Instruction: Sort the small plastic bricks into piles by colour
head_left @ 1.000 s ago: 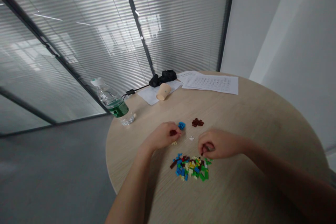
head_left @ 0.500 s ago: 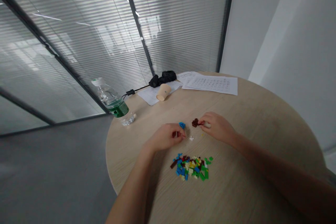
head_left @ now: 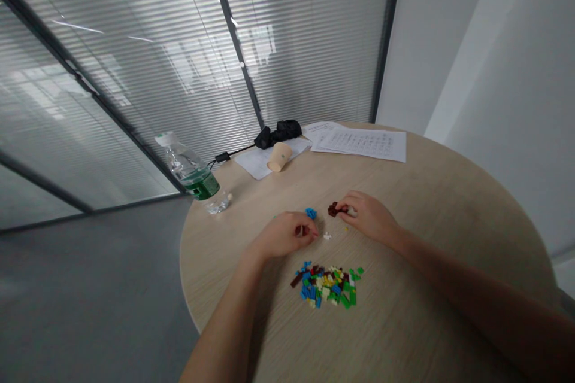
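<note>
The right hand (head_left: 371, 215) has its fingers (head_left: 345, 217) bent down, and the tips touch a little brown pile (head_left: 332, 209). I cannot tell if they are clamped on a bit or only resting there. The left hand (head_left: 285, 233) is curled, with its finger and thumb tips close to each other. I cannot see if there is a bit between them.

Just beside the left hand, on its far side, is a small blue pile (head_left: 311, 213). Some white bits (head_left: 327, 236) lie between the two hands, and one yellow bit (head_left: 346, 228) is just to the near side of the right hand's fingers. On the near side of both hands, between the arms, is a big mixed heap (head_left: 326, 290) of blue, green, yellow, cream, brown and red bits.

All of it is on a round wood worktop (head_left: 431, 203). At its left edge is a clear bottle (head_left: 204, 184) with a green label. On the far side are a tan cup (head_left: 279, 157), a black bundle (head_left: 288, 130) and white papers (head_left: 366, 143) with print.
</note>
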`<state>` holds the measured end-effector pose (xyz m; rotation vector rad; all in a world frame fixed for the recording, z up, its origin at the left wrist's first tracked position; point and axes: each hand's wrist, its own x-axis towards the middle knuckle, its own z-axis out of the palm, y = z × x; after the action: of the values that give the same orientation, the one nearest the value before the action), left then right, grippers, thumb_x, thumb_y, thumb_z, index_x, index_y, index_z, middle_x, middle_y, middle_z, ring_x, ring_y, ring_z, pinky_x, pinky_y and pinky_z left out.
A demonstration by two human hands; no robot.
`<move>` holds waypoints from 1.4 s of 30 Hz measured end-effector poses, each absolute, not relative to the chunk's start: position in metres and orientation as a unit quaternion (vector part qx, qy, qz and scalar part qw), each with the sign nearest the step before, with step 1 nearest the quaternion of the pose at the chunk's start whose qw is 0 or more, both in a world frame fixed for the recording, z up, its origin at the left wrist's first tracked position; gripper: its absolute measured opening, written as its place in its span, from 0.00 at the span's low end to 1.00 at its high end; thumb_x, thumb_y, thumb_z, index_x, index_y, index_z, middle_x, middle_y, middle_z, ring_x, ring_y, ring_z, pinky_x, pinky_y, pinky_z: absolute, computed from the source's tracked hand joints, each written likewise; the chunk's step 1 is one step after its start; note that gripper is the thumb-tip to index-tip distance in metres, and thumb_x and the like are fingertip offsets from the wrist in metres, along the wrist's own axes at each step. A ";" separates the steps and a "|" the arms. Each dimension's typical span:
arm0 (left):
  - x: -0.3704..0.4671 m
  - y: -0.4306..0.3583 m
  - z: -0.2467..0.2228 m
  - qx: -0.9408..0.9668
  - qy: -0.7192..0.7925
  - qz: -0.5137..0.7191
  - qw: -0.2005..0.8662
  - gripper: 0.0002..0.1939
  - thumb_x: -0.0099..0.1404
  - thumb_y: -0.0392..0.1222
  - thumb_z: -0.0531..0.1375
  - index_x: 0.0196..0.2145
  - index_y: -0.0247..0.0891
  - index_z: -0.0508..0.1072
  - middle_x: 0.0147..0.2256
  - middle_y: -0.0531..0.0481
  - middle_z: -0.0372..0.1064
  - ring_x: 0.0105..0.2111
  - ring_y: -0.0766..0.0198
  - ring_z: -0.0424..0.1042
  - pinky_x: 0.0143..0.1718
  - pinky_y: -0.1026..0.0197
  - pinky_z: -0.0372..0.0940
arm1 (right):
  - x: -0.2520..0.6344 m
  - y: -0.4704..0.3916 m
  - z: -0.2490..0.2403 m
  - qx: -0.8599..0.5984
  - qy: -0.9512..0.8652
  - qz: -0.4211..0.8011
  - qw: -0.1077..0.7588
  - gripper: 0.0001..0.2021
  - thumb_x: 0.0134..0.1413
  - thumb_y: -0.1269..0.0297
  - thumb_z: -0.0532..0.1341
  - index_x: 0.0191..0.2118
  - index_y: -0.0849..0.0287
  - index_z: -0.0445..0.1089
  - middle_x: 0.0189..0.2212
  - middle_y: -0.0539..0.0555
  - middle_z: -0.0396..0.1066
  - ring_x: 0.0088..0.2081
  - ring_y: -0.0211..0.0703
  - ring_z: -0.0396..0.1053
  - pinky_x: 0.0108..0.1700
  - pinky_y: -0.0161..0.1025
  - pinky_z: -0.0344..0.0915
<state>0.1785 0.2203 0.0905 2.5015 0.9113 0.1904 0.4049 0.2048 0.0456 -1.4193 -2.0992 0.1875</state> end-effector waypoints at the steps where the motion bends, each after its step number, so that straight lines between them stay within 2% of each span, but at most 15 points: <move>1: 0.178 0.220 0.090 0.910 0.331 0.071 0.238 0.09 0.56 0.35 0.55 0.32 0.38 0.73 0.29 0.53 0.70 0.27 0.69 0.65 0.30 0.67 0.58 | 0.405 0.205 0.046 -0.533 -0.789 0.071 0.297 0.04 0.50 0.68 0.59 0.32 0.58 0.71 0.31 0.53 0.69 0.33 0.40 0.66 0.37 0.37 0.60; 11: 0.182 0.218 0.087 0.913 0.316 0.054 0.253 0.09 0.56 0.36 0.56 0.33 0.38 0.74 0.30 0.53 0.71 0.27 0.69 0.65 0.29 0.67 0.58 | 0.410 0.201 0.054 -0.513 -0.805 0.066 0.291 0.04 0.51 0.69 0.58 0.32 0.59 0.71 0.33 0.53 0.69 0.34 0.40 0.66 0.38 0.36 0.60; 17: 0.182 0.217 0.089 0.912 0.314 0.056 0.258 0.09 0.55 0.35 0.56 0.33 0.38 0.74 0.31 0.53 0.72 0.27 0.69 0.66 0.30 0.67 0.59 | 0.415 0.191 0.065 -0.482 -0.843 0.097 0.220 0.04 0.48 0.67 0.59 0.28 0.58 0.71 0.25 0.50 0.70 0.27 0.37 0.64 0.30 0.34 0.56; 24: 0.181 0.218 0.089 0.910 0.311 0.051 0.270 0.09 0.56 0.36 0.56 0.33 0.38 0.75 0.31 0.52 0.72 0.28 0.69 0.67 0.30 0.67 0.59 | 0.415 0.189 0.063 -0.463 -0.865 0.095 0.170 0.06 0.49 0.70 0.56 0.28 0.58 0.71 0.30 0.52 0.71 0.32 0.41 0.67 0.33 0.35 0.57; 31: 0.182 0.217 0.089 0.911 0.309 0.042 0.270 0.09 0.56 0.36 0.56 0.33 0.38 0.75 0.32 0.52 0.72 0.28 0.68 0.67 0.30 0.66 0.60 | 0.415 0.186 0.070 -0.458 -0.865 0.113 0.169 0.06 0.46 0.71 0.57 0.28 0.59 0.72 0.27 0.52 0.71 0.30 0.40 0.66 0.31 0.35 0.56; 35: 0.182 0.217 0.089 0.908 0.311 0.031 0.281 0.09 0.56 0.36 0.56 0.33 0.38 0.75 0.32 0.52 0.72 0.28 0.68 0.67 0.30 0.67 0.60 | 0.409 0.177 0.077 -0.402 -0.879 0.177 0.187 0.06 0.45 0.72 0.58 0.29 0.59 0.72 0.27 0.50 0.71 0.27 0.36 0.64 0.31 0.33 0.57; 39: 0.183 0.216 0.091 0.906 0.313 0.019 0.284 0.09 0.56 0.37 0.56 0.33 0.37 0.75 0.31 0.51 0.72 0.28 0.68 0.68 0.30 0.67 0.60 | 0.401 0.166 0.083 -0.319 -0.897 0.275 0.132 0.06 0.42 0.72 0.60 0.28 0.60 0.74 0.24 0.49 0.70 0.24 0.33 0.63 0.29 0.30 0.58; 42: 0.183 0.215 0.092 0.904 0.319 0.028 0.282 0.09 0.57 0.38 0.56 0.32 0.36 0.75 0.31 0.51 0.72 0.28 0.68 0.67 0.30 0.67 0.60 | 0.401 0.163 0.085 -0.313 -0.894 0.306 0.097 0.08 0.39 0.74 0.60 0.29 0.61 0.75 0.24 0.50 0.70 0.24 0.33 0.63 0.29 0.30 0.58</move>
<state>0.1833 0.2149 0.0922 2.4221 0.8536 0.0737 0.4005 0.1626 0.0853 -0.9258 -2.6465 0.9063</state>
